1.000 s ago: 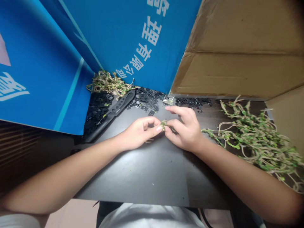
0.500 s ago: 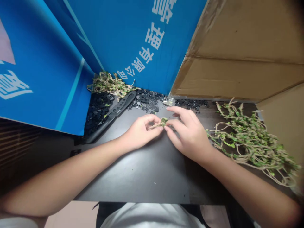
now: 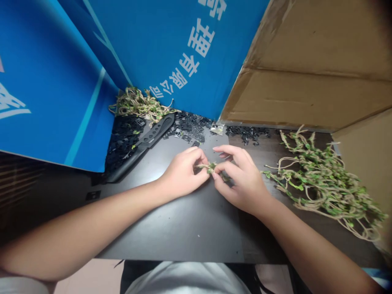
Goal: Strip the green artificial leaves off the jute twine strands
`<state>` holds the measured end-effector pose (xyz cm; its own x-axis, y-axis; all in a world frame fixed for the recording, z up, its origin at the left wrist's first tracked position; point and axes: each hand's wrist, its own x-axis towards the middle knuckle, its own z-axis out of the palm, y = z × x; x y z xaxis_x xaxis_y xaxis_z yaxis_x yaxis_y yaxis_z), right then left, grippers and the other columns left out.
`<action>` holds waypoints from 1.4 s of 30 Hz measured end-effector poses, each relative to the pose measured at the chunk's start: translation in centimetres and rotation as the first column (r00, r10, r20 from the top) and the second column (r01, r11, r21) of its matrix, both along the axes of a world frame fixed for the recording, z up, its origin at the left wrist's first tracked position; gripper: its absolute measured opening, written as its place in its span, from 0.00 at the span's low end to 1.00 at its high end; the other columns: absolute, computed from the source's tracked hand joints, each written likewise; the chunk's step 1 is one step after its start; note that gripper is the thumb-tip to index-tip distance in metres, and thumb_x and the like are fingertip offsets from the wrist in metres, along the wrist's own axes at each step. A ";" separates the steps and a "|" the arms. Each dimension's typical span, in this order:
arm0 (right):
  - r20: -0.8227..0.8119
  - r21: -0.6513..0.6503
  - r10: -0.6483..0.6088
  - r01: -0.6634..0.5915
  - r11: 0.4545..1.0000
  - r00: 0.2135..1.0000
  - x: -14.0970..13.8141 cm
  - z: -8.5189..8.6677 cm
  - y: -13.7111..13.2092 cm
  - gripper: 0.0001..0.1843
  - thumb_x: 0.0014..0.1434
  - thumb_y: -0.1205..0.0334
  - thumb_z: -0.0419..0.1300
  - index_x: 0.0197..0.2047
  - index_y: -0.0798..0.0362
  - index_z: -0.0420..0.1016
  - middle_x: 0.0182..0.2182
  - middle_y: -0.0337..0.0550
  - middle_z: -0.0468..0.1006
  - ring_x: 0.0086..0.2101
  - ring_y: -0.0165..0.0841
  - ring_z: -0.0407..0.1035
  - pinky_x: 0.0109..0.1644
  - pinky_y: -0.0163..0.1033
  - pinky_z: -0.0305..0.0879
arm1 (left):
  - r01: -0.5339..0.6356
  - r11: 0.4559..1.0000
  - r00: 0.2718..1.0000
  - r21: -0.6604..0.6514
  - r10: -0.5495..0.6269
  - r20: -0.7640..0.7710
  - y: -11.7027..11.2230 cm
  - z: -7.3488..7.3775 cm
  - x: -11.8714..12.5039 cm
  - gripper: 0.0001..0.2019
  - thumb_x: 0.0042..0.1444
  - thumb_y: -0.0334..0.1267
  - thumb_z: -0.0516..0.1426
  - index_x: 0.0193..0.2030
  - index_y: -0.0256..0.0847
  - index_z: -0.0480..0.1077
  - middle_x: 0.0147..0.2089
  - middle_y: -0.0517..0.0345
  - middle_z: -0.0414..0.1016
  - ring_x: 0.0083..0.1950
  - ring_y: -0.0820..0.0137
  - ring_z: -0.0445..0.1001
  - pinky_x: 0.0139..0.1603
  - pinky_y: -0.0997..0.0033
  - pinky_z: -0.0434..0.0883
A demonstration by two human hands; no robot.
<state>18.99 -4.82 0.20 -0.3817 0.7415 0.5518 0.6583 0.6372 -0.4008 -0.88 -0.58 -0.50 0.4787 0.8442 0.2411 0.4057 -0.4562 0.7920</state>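
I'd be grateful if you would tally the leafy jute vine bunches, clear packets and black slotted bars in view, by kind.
Leafy jute vine bunches: 3 (corner heap, right heap, small pinched piece)
Clear packets: 1
Black slotted bars: 1
Total: 5

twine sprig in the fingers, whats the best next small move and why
Probably loosen the pinch slightly and turn the twine sprig to check how it lies, since the left hand and right hand close around it together, and their fingers hide much of this small, leafy piece.
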 end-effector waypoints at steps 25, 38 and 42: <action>-0.080 -0.167 -0.037 0.023 0.986 0.996 0.8 -0.1 -0.2 0.02 0.63 0.63 0.65 0.39 0.49 0.75 0.60 0.51 0.70 0.54 0.42 0.70 0.58 0.52 0.69 | 0.096 0.989 0.994 0.111 -0.101 0.042 -0.5 0.0 -0.4 0.02 0.59 0.28 0.59 0.35 0.37 0.72 0.33 0.60 0.68 0.34 0.75 0.67 0.35 0.74 0.63; -0.044 -0.214 -0.070 0.059 0.975 0.997 0.0 1.0 -1.0 0.08 0.54 0.71 0.61 0.29 0.51 0.65 0.35 0.42 0.67 0.37 0.36 0.61 0.41 0.44 0.60 | 0.096 0.984 0.994 0.149 -0.086 -0.073 -0.8 0.2 -0.5 0.05 0.60 0.30 0.57 0.40 0.38 0.75 0.36 0.58 0.73 0.34 0.74 0.70 0.37 0.74 0.66; 0.034 -0.145 -0.135 0.139 0.980 0.990 0.1 0.9 -1.1 0.04 0.60 0.66 0.61 0.34 0.50 0.69 0.32 0.41 0.69 0.35 0.37 0.61 0.41 0.46 0.59 | 0.075 0.983 0.996 0.168 -0.065 -0.065 -0.7 0.2 -0.5 0.04 0.61 0.30 0.57 0.37 0.38 0.74 0.31 0.61 0.70 0.31 0.75 0.66 0.34 0.75 0.63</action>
